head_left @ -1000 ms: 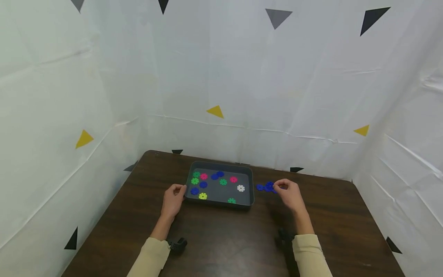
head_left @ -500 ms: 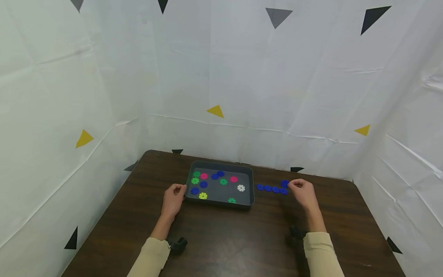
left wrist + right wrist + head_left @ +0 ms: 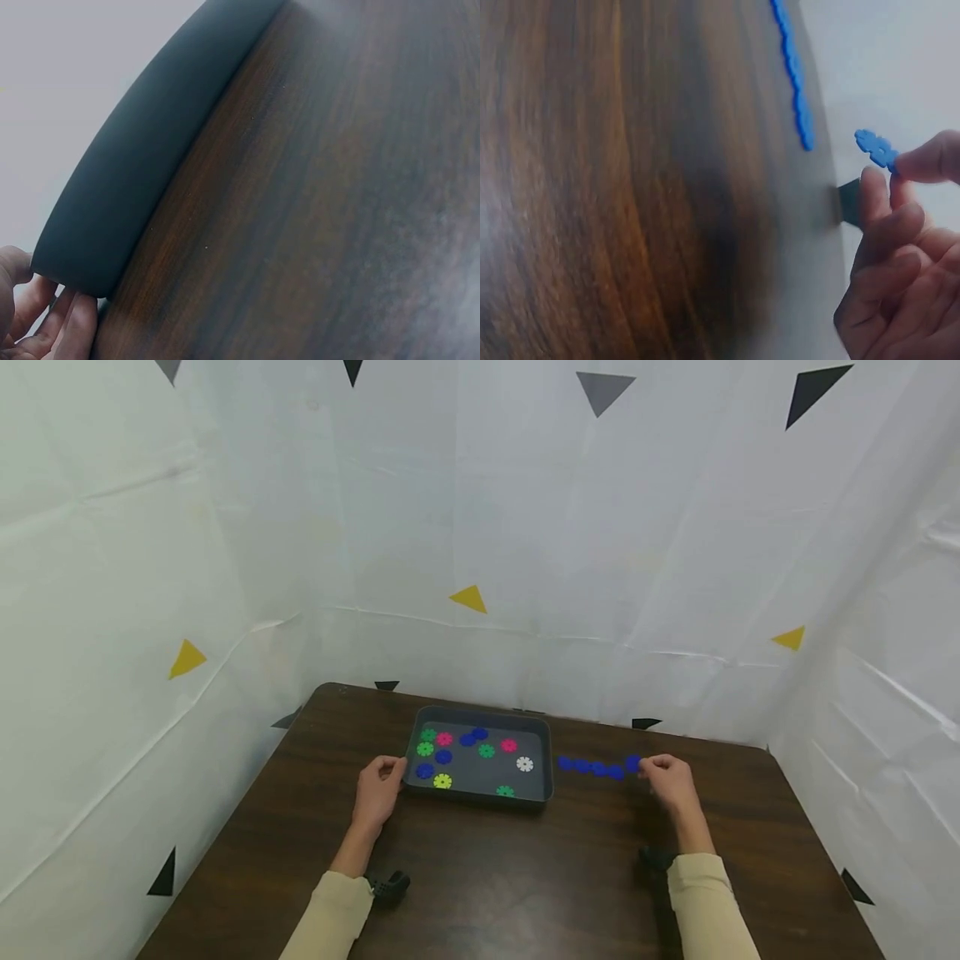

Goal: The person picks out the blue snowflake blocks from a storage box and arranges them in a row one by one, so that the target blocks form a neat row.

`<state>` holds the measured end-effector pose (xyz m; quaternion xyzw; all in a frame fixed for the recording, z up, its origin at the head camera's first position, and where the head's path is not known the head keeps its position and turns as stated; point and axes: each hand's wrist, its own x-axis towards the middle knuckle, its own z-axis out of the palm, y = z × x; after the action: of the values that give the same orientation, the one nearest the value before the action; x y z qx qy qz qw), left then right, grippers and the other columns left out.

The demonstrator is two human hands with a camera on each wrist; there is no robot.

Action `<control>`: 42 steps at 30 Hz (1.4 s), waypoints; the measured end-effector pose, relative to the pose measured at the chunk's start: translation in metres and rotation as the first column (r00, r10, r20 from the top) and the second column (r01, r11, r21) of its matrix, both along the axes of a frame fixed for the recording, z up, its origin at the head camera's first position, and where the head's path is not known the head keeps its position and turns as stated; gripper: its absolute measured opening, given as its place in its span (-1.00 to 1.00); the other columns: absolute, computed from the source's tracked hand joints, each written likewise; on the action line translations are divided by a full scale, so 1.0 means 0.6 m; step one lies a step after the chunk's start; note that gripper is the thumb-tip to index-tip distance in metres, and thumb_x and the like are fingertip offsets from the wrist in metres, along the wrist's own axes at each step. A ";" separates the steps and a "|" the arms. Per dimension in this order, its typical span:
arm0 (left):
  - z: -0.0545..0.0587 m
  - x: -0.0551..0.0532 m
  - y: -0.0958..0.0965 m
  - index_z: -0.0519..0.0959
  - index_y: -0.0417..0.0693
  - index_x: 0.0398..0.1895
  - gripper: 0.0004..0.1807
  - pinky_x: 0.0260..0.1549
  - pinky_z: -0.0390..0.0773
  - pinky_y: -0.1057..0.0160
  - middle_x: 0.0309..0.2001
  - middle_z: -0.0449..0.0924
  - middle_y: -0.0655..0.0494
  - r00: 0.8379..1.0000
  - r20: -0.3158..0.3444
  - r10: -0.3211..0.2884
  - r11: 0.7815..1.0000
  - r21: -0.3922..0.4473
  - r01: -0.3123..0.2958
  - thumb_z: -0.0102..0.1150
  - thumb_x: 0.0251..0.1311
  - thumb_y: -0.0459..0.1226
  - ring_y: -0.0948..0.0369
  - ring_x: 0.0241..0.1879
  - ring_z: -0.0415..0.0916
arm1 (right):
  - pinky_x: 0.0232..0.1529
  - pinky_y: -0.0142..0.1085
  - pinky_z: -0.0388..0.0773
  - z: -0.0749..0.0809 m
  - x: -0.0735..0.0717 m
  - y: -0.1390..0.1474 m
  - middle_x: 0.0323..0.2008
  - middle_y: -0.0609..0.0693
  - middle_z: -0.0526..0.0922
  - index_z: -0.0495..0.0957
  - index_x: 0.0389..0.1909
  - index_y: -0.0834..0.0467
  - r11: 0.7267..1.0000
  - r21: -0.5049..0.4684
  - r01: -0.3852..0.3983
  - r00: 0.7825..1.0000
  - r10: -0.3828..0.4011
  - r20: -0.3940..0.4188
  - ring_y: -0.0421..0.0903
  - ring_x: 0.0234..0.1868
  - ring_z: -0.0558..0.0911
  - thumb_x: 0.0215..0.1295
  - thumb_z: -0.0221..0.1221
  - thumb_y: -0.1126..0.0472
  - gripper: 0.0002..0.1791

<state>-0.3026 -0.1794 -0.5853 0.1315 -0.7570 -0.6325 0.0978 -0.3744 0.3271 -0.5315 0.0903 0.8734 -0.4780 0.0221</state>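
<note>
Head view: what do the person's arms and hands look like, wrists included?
Left sleeve and right sleeve are pale beige, ending short of the wrists. Near the cuffs sit small black devices, one left, one right. Left hand and right hand wear no gloves. I can't make out any cables.

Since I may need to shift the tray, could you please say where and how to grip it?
Probably pinch the tray by its raised wall at the near right corner, coming from the near side: the left hand holds the near left corner, while blue discs lie off the right.
</note>
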 end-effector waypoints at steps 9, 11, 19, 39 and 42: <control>0.004 -0.003 0.006 0.64 -0.23 0.14 -0.61 0.16 0.73 -0.03 0.12 0.68 -0.25 1.000 0.000 0.012 1.000 -0.002 -0.012 0.19 0.61 -0.07 -0.06 0.14 0.67 | -0.48 -0.32 0.46 -0.014 -0.013 0.029 -0.51 -0.18 0.66 0.58 0.07 0.42 0.991 -0.110 0.071 0.990 -0.056 0.128 -0.20 -0.52 0.47 0.59 0.08 0.04 -0.54; 0.003 -0.002 0.006 0.64 -0.23 0.14 -0.61 0.17 0.72 -0.04 0.12 0.67 -0.25 1.000 0.001 0.009 1.000 -0.005 -0.009 0.18 0.61 -0.06 -0.06 0.14 0.66 | -0.50 -0.33 0.45 -0.018 -0.014 0.032 -0.50 -0.17 0.65 0.59 0.09 0.42 0.992 -0.112 0.061 0.989 -0.044 0.144 -0.21 -0.53 0.46 0.59 0.09 0.05 -0.54; 0.003 -0.005 0.004 0.65 -0.21 0.12 -0.63 0.14 0.75 -0.01 0.09 0.69 -0.21 1.000 0.002 0.018 1.000 -0.022 -0.018 0.18 0.61 -0.06 -0.02 0.10 0.67 | -0.48 -0.33 0.47 -0.024 -0.027 0.038 -0.50 -0.15 0.63 0.62 0.01 0.38 0.996 -0.073 0.046 0.982 -0.032 0.188 -0.20 -0.53 0.50 0.59 0.10 0.07 -0.60; -0.002 -0.005 0.003 0.63 -0.20 0.14 -0.60 0.17 0.73 -0.04 0.10 0.67 -0.19 1.000 -0.003 0.018 1.000 -0.009 -0.018 0.18 0.61 -0.03 -0.04 0.11 0.66 | -0.54 -0.30 0.43 -0.023 -0.028 0.019 -0.57 -0.12 0.59 0.67 -0.36 0.26 0.999 -0.011 0.041 0.984 -0.038 0.172 -0.17 -0.58 0.51 0.61 0.12 0.08 -0.61; -0.001 -0.004 0.005 0.64 -0.20 0.14 -0.59 0.16 0.73 -0.03 0.11 0.67 -0.19 1.000 0.002 0.018 1.000 -0.015 -0.018 0.18 0.61 -0.02 -0.02 0.11 0.66 | -0.53 -0.31 0.44 -0.022 -0.027 0.019 -0.56 -0.12 0.60 0.68 -0.34 0.28 0.999 0.005 0.034 0.982 -0.034 0.186 -0.17 -0.58 0.52 0.61 0.12 0.08 -0.61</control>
<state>-0.3049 -0.1766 -0.5861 0.1384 -0.7607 -0.6257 0.1035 -0.3907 0.3384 -0.5450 0.1493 0.8663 -0.4670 0.0953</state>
